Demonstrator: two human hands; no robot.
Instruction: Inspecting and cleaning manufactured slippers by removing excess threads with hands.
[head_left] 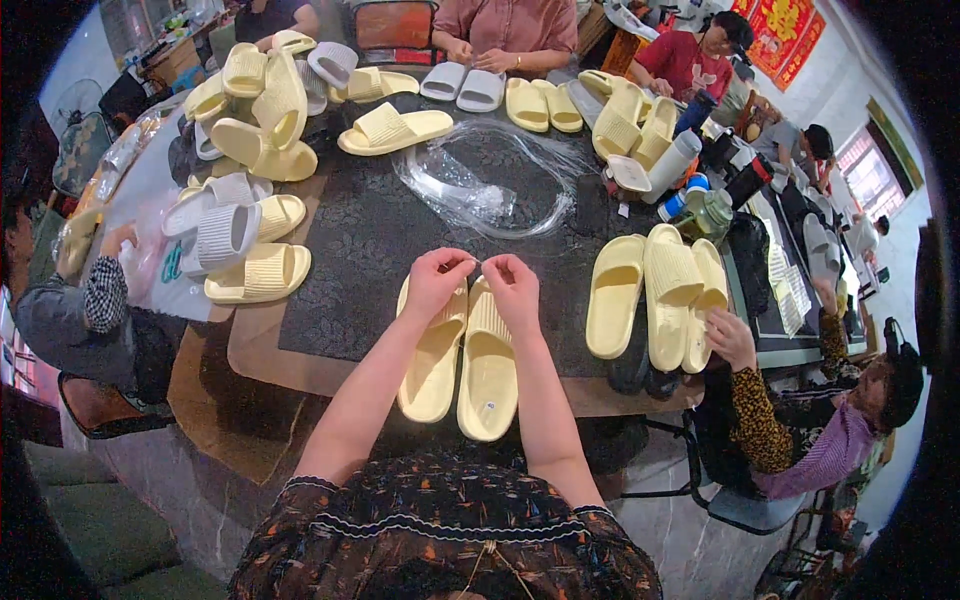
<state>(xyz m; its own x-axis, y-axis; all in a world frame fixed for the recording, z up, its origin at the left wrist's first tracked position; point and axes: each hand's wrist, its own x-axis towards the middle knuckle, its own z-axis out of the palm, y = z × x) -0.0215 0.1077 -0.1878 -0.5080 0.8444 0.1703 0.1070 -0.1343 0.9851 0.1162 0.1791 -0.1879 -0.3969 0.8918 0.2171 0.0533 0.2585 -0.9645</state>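
Head view, sole frame. We see two bare hands meeting over the desk [335, 285]. Left hand [438, 286]: thumb and fingertips pinched together. Right hand [512, 290]: likewise pinched, its tips just beside those of the left. Whatever lies between them is too fine for us to make out, so we cannot tell what either grips.

Directly below the hands we find the yellow pair [488, 375], side by side, toes pointing away from the wearer, heels reaching past the near edge of the desk; the right slipper carries a small white sticker [490, 407] near its heel.

Beyond the hands we note a loose coil of clear strands [490, 205]. To the right, three yellow slippers [617, 295] stand in a row, a co-worker's hand [732, 338] at the outermost. To the left, grey and yellow slippers [258, 275] lie heaped. Far side: a grey pair [481, 90] before another co-worker [515, 35].
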